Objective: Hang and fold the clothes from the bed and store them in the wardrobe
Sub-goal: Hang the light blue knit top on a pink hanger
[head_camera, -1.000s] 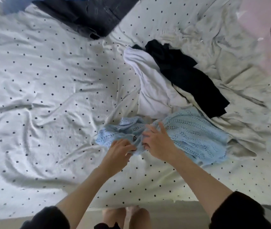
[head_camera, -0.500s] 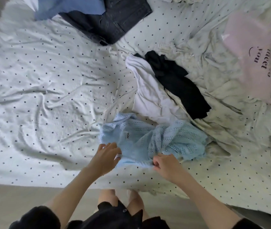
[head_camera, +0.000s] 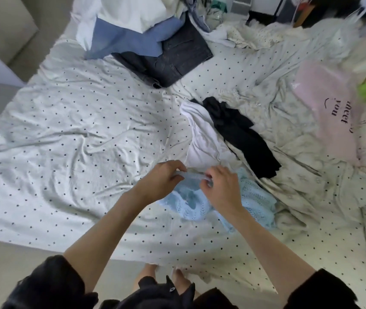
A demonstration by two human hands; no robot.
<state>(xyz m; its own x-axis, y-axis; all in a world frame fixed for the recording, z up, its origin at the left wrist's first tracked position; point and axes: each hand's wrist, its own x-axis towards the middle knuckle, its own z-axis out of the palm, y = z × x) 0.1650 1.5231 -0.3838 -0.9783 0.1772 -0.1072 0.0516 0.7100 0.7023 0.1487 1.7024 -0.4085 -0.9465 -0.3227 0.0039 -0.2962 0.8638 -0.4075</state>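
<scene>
Fingers (head_camera: 178,172) of the left hand (head_camera: 162,181) and right hand (head_camera: 221,188) curl round and pinch an edge of the blue top (head_camera: 191,201), lifted above the bed (head_camera: 77,139) near its front edge, beside a white garment (head_camera: 202,141).

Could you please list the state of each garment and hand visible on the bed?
light blue knit top: crumpled, upper edge lifted
left hand: pinching the top's edge
right hand: pinching the same edge
white garment: unfolded, rumpled
black garment: unfolded, strewn
dark jeans: folded
</scene>
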